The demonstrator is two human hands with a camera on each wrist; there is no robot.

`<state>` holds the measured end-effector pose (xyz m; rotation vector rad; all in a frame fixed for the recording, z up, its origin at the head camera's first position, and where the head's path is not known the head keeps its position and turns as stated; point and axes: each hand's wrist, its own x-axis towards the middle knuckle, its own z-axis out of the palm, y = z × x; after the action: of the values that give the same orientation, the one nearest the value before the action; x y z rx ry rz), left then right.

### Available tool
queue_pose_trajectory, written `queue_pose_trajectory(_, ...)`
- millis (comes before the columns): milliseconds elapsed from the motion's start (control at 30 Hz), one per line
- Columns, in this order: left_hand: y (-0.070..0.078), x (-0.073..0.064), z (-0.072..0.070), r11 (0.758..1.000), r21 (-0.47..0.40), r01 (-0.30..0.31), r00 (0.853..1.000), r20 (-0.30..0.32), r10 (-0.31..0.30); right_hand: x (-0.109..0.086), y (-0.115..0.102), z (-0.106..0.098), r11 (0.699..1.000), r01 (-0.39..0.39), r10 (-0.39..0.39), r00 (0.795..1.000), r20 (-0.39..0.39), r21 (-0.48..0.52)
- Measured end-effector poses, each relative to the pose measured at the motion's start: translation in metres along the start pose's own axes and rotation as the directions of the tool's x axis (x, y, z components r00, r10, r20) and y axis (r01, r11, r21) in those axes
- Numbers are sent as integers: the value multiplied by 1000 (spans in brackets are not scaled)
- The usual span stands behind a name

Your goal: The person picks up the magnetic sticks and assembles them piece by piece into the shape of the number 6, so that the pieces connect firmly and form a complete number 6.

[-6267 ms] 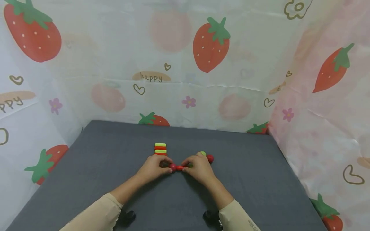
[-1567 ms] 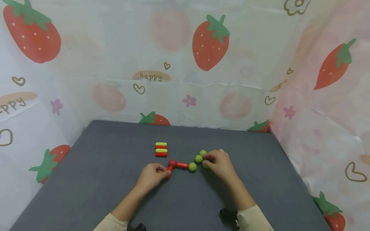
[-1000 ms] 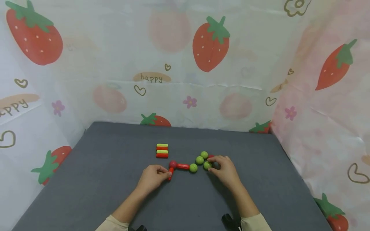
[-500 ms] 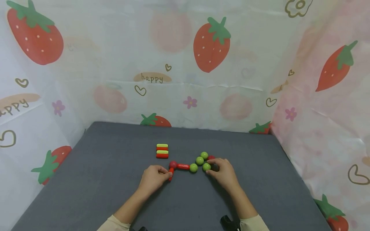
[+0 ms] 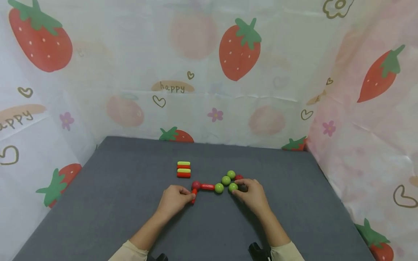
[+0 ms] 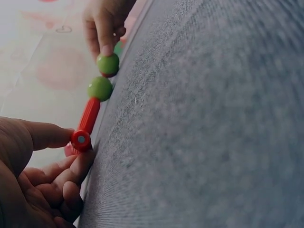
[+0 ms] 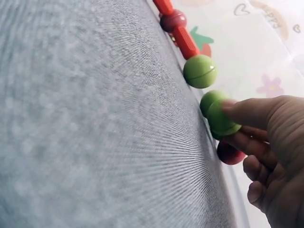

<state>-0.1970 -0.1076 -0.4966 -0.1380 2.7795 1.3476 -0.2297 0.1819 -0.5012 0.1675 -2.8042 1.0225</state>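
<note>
Surface: one dark grey cloth-covered table (image 5: 130, 203), its far edge meeting a pale printed backdrop (image 5: 147, 54). The backdrop stands on the far, left and right sides; motifs: strawberries, hearts, pink flowers, the word "happy".

On the table: a red ball (image 5: 196, 185) touching two red rods; the farther-right red rod (image 5: 207, 187) ends at a green ball (image 5: 219, 188). Left hand (image 5: 173, 200): thumb and fingers pinching the near red rod (image 5: 194, 198). Right hand (image 5: 253, 197): pinching a separate green ball (image 5: 233, 187), near two further green balls (image 5: 226, 180) and a second red ball (image 5: 239, 177). Beyond the left hand: four yellow and red rods (image 5: 184, 170), side by side.
</note>
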Motion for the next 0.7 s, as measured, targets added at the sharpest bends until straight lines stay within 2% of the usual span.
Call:
queue_pose_trajectory(200, 3, -1, 1, 1000, -7, 8, 1000, 0, -8, 1, -11, -3, 998, -1, 0, 1000, 17, 61)
queue_pose_trajectory(400, 7, 2, 3, 1000, -4, 30, 1000, -8, -30, -5, -30, 0, 992, -13, 1, 996, 91, 129)
queue_pose_trajectory(700, 10, 14, 5, 1000, 2, 30, 999, -27, -30, -18, -53, 19, 978, 24, -69, 974, 214, 207)
